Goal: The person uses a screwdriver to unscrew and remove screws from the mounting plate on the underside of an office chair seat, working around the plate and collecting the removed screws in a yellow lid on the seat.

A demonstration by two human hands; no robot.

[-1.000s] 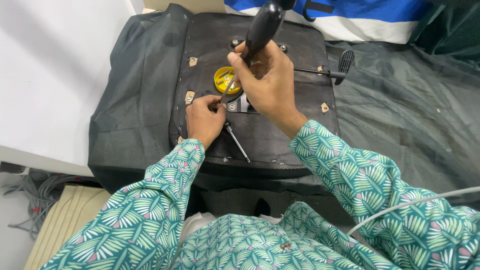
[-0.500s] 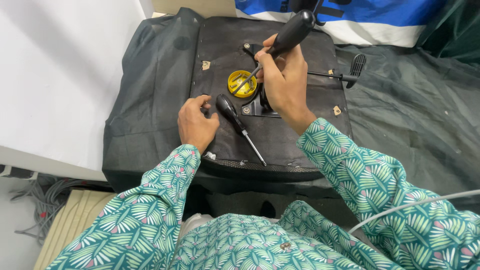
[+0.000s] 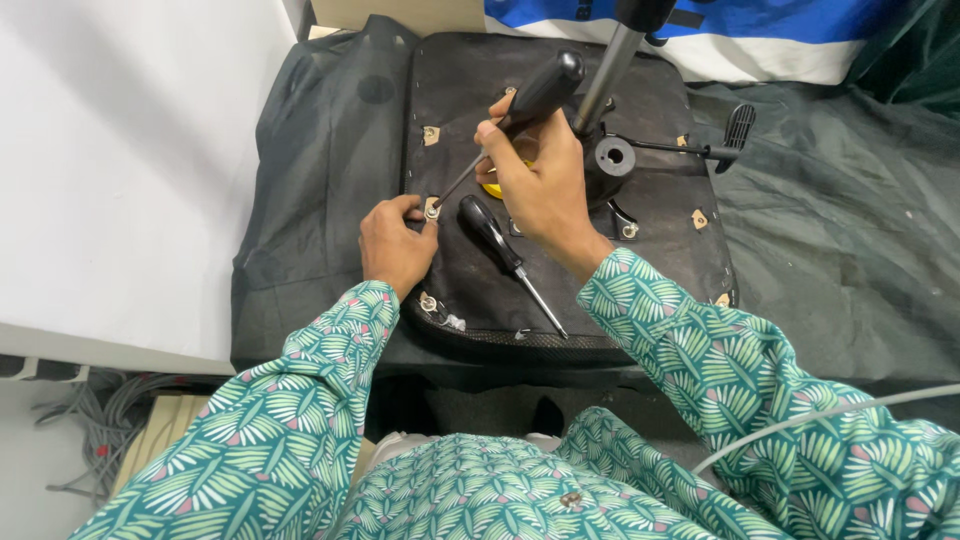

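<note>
My right hand [image 3: 535, 175] grips a black-handled screwdriver [image 3: 538, 92], its shaft slanting down-left to a small screw with washer [image 3: 433, 211] on the black underside of a chair seat [image 3: 560, 270]. My left hand [image 3: 393, 245] pinches that screw between fingertips. A second black-handled screwdriver [image 3: 505, 257] lies loose on the seat between my hands. A yellow round thing [image 3: 492, 187] is mostly hidden behind my right hand.
A black chair mechanism with a grey post [image 3: 607, 70] and a side lever [image 3: 735, 130] sits on the seat. Dark cloth [image 3: 830, 250] covers the table. A white surface [image 3: 120, 170] lies left, a blue and white sheet [image 3: 760, 30] behind, cables [image 3: 75, 440] below left.
My right hand has swung the screwdriver tip left and down to the screw at the seat's left edge. My left hand closed its fingertips on that screw. The view shifted.
</note>
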